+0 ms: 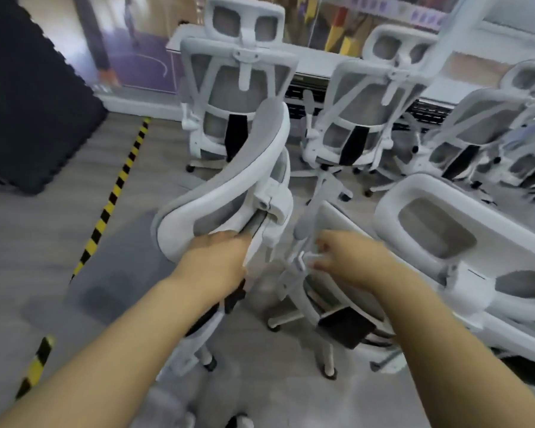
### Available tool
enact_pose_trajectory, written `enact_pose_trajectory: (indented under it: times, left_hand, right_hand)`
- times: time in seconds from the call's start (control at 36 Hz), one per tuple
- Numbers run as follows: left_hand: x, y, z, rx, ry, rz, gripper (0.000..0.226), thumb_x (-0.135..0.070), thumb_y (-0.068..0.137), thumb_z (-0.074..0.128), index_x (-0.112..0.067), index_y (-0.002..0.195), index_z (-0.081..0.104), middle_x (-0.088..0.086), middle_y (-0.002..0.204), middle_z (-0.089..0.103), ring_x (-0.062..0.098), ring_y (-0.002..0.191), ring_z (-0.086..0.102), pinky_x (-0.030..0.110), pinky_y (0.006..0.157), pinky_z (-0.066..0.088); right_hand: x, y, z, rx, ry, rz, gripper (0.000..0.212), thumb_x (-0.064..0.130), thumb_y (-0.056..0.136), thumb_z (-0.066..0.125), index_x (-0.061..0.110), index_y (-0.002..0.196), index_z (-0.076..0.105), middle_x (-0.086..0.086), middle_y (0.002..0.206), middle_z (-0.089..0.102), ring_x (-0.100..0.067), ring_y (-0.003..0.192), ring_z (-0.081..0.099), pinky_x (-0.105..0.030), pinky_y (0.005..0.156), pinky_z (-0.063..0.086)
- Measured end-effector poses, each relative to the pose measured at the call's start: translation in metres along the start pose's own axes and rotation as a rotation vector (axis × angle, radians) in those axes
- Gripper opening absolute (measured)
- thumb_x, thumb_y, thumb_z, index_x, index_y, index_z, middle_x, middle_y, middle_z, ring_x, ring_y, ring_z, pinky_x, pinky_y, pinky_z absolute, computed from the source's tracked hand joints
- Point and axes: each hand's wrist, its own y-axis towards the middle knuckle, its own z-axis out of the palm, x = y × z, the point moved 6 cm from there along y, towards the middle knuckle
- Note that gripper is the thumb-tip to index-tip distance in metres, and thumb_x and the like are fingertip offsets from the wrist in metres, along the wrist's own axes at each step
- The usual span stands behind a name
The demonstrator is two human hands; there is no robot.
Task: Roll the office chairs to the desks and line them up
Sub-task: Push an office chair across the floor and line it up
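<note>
Left hand [218, 257] sits on the near chair [229, 180] under its headrest, fingers hidden so the grip is unclear, right hand [349, 257] has fingers loosely bent at a white chair frame [291, 273], contact blurred, with 3 more chairs [238, 88] parked at the desk [315, 60] ahead.

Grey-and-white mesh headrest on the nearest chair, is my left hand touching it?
Touching: head view shows the left hand closed over the headrest, no gap.

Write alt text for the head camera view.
A person's left hand rests on the headrest of a white-and-grey office chair, and the right hand reaches, fingers loose, toward white chair parts beside it. More matching chairs stand at a white desk behind.
</note>
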Motion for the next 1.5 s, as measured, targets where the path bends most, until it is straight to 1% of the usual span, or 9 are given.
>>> enact_pose_trajectory:
  times: [0.11,0.22,0.36,0.56,0.67,0.81,1.17,1.31,1.5]
  left_hand:
    - [0.012,-0.02,-0.005,-0.02,-0.106,-0.064,0.06,-0.022,0.085,0.06,-0.034,0.138,0.037,0.001,0.119,0.058,0.025,0.108,0.053,0.034,0.087,0.047]
    - [0.027,-0.045,-0.006,-0.058,-0.152,-0.104,0.05,-0.021,0.081,0.065,-0.035,0.126,0.05,-0.006,0.119,0.061,0.018,0.109,0.053,0.03,0.085,0.045]
    - [0.058,-0.078,-0.002,-0.049,-0.221,-0.204,0.058,-0.018,0.081,0.064,-0.045,0.13,0.047,-0.014,0.132,0.054,0.013,0.122,0.047,0.022,0.091,0.04]
    - [0.103,-0.121,-0.005,-0.071,-0.32,-0.288,0.058,-0.004,0.078,0.062,-0.043,0.121,0.058,-0.014,0.129,0.057,0.013,0.118,0.051,0.033,0.094,0.047]
    - [0.129,-0.146,-0.005,-0.148,-0.314,-0.322,0.049,-0.012,0.08,0.066,-0.044,0.117,0.06,-0.017,0.125,0.059,0.014,0.117,0.052,0.033,0.092,0.048]
    - [0.145,-0.167,-0.007,-0.272,-0.242,-0.3,0.034,-0.027,0.08,0.071,-0.035,0.112,0.066,-0.014,0.118,0.064,0.015,0.114,0.053,0.035,0.085,0.049]
    - [0.17,-0.167,-0.006,-0.366,-0.17,-0.187,0.039,-0.029,0.075,0.064,-0.013,0.111,0.07,0.008,0.116,0.068,0.03,0.107,0.061,0.038,0.097,0.041]
    - [0.162,-0.147,-0.005,-0.314,-0.133,-0.174,0.039,-0.022,0.085,0.066,-0.018,0.123,0.062,0.004,0.129,0.06,0.024,0.122,0.051,0.041,0.113,0.019]
    - [0.148,-0.111,-0.004,-0.316,-0.12,-0.123,0.039,-0.024,0.087,0.064,-0.02,0.125,0.06,0.001,0.131,0.059,0.019,0.126,0.048,0.041,0.114,0.017]
  right_hand:
    - [0.009,0.02,-0.008,-0.093,-0.017,-0.053,0.036,0.037,0.091,0.054,0.021,0.124,0.05,-0.003,0.115,0.06,-0.024,0.101,0.055,-0.034,0.075,0.046]
    - [0.025,0.035,-0.015,-0.202,-0.005,-0.116,0.045,0.028,0.094,0.052,0.02,0.137,0.041,-0.006,0.134,0.05,-0.027,0.117,0.051,-0.039,0.086,0.047]
    - [0.047,0.046,-0.014,-0.303,-0.047,-0.217,0.047,0.026,0.095,0.051,0.02,0.14,0.038,-0.008,0.14,0.04,-0.031,0.125,0.04,-0.044,0.093,0.045]
    - [0.083,0.04,0.003,-0.169,-0.051,-0.411,0.041,0.035,0.091,0.056,0.023,0.131,0.055,-0.003,0.135,0.05,-0.025,0.123,0.042,-0.036,0.103,0.035]
    - [0.098,0.021,0.012,-0.089,0.108,-0.399,0.037,0.039,0.087,0.062,0.025,0.122,0.06,0.005,0.122,0.054,-0.016,0.113,0.049,-0.026,0.088,0.036]
    - [0.115,-0.006,0.033,-0.119,0.162,-0.36,0.036,0.042,0.087,0.061,0.023,0.117,0.061,0.008,0.113,0.054,-0.017,0.109,0.05,-0.029,0.084,0.04]
    - [0.129,-0.037,0.053,-0.293,0.013,-0.264,0.044,0.054,0.089,0.044,0.02,0.113,0.058,0.0,0.113,0.057,-0.025,0.108,0.049,-0.037,0.091,0.038]
    - [0.114,-0.034,0.05,-0.268,0.051,-0.211,0.043,0.052,0.091,0.046,0.019,0.116,0.057,-0.003,0.115,0.056,-0.028,0.109,0.047,-0.041,0.094,0.038]
    - [0.08,-0.026,0.045,-0.302,0.15,-0.19,0.033,0.038,0.093,0.052,0.017,0.118,0.059,-0.005,0.119,0.055,-0.033,0.108,0.047,-0.04,0.094,0.036]
